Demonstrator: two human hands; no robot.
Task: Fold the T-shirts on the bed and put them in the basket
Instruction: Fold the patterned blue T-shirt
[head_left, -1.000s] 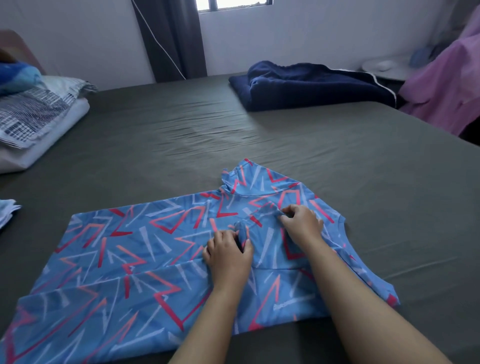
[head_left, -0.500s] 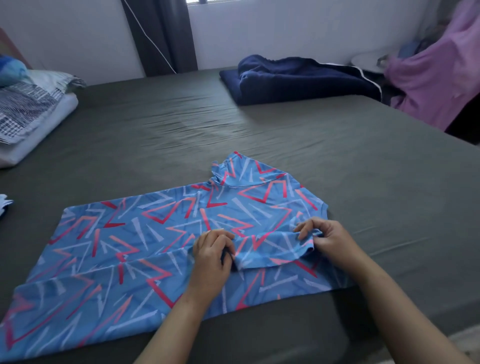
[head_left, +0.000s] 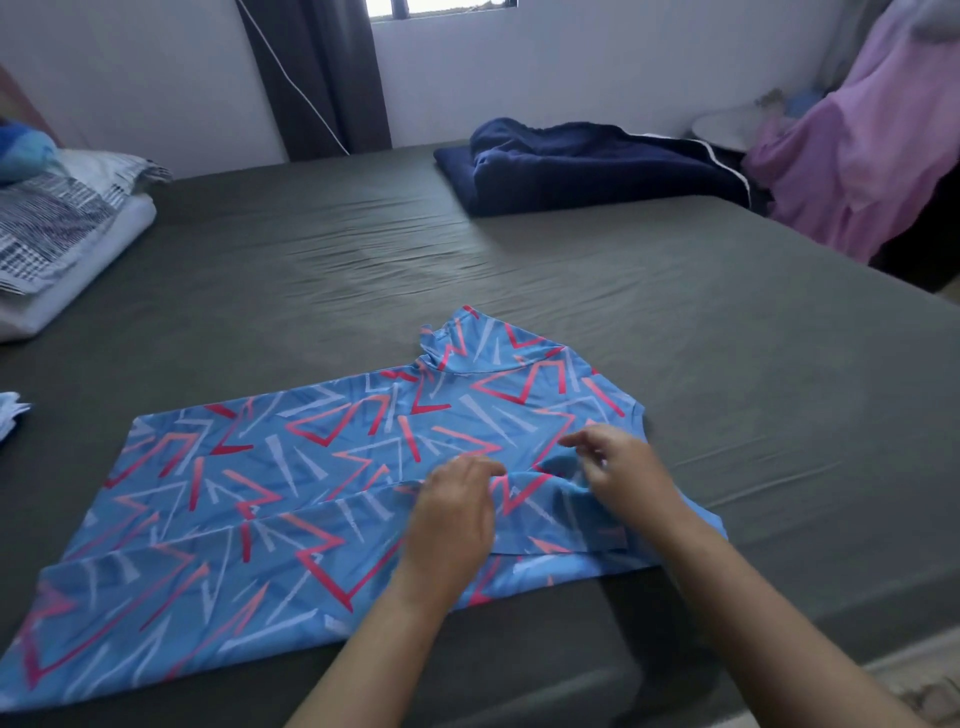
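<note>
While my left hand (head_left: 451, 519) presses flat on the blue patterned T-shirt (head_left: 291, 499) spread on the grey bed (head_left: 727, 364), my right hand (head_left: 621, 475), just beside it, shows blurred fingers whose grip I cannot tell.

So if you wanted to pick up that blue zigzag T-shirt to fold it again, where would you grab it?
Probably the collar end: the blue patterned T-shirt lies flat, lengthwise across the bed, collar at the right, where both hands already are. Pinch that right edge, left hand and right hand apart, coming from the bed's near edge, and carry it left toward the hem.
</note>
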